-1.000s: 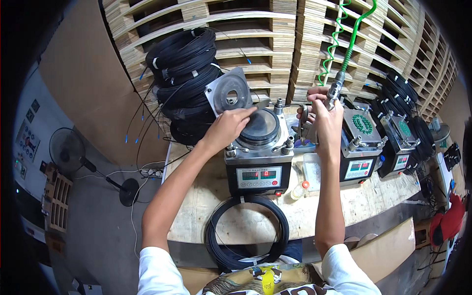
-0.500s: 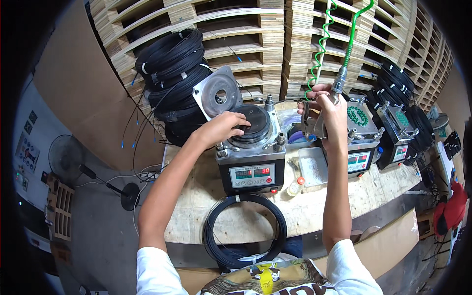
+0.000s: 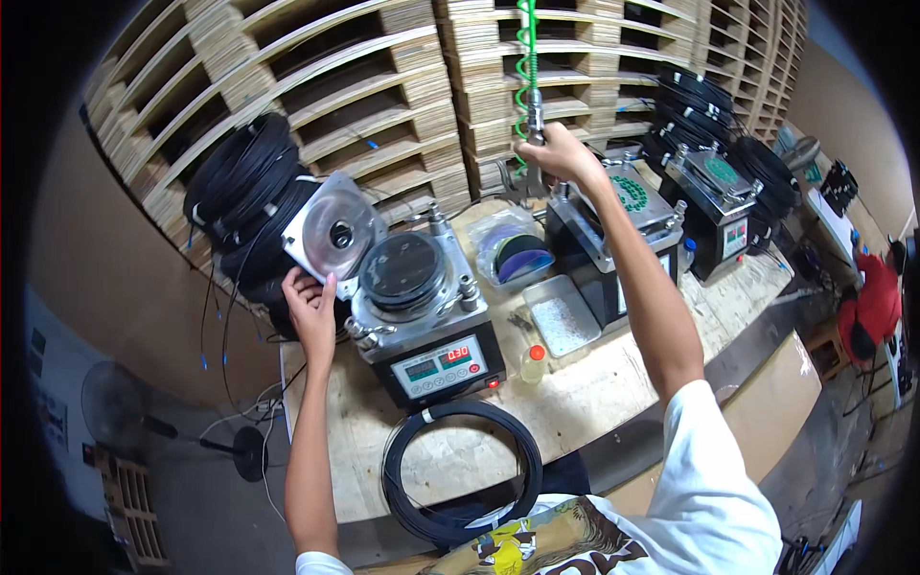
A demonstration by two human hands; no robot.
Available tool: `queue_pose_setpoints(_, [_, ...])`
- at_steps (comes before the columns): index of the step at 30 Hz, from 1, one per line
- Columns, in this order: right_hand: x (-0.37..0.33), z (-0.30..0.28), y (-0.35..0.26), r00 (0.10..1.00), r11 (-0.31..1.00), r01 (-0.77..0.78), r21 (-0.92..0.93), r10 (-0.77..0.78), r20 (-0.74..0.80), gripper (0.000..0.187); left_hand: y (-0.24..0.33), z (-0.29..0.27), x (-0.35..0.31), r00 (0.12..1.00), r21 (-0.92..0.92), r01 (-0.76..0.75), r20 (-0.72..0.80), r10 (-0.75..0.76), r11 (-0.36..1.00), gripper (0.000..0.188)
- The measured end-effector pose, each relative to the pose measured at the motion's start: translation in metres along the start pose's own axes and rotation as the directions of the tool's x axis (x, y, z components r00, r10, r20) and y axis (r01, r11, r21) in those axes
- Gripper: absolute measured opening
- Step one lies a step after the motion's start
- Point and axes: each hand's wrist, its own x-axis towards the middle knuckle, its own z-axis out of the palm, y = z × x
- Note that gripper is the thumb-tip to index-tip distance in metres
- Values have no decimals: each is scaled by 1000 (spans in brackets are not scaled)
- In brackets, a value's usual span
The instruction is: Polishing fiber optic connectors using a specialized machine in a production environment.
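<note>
At the leftmost machine [image 3: 402, 379] on the wooden table [image 3: 585, 393]: one square plate [image 3: 316, 216] with a round central hole, tilted beside the black disc [image 3: 402, 266] on the machine's top. Left hand [image 3: 311, 302]: thumb and fingers pinching the plate's lower edge. Right hand [image 3: 563, 155]: curled about a metal hand tool [image 3: 535, 180] on a green hose [image 3: 532, 62], well apart from the plate. Step, as judged: handling the plate. Next move seemingly calls for a firm edge grip, clear of the corner posts [image 3: 469, 289].
</note>
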Motion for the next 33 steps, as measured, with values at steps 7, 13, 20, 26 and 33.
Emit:
queue_pose_setpoints(7, [136, -44, 98, 937, 968, -212, -133, 162, -311, 48, -57, -5, 21, 969, 76, 66, 233, -83, 995, 22])
queue_pose_setpoints(13, [174, -34, 148, 856, 961, -277, -29, 232, -462, 43, -46, -13, 16, 977, 238, 69, 180, -114, 969, 35])
queue_pose_setpoints(20, [142, -40, 171, 912, 962, -106, -253, -7, -410, 34, -64, -12, 12, 974, 283, 10, 212, -73, 959, 35])
queue_pose_setpoints(26, [12, -40, 112, 817, 847, 299, -439, -465, -342, 29, -65, -12, 21, 974, 355, -1, 213, -80, 935, 42])
queue_pose_setpoints(33, [-216, 55, 92, 972, 989, 133, 70, -117, -204, 17, -60, -1, 19, 972, 273, 47, 211, -107, 961, 41])
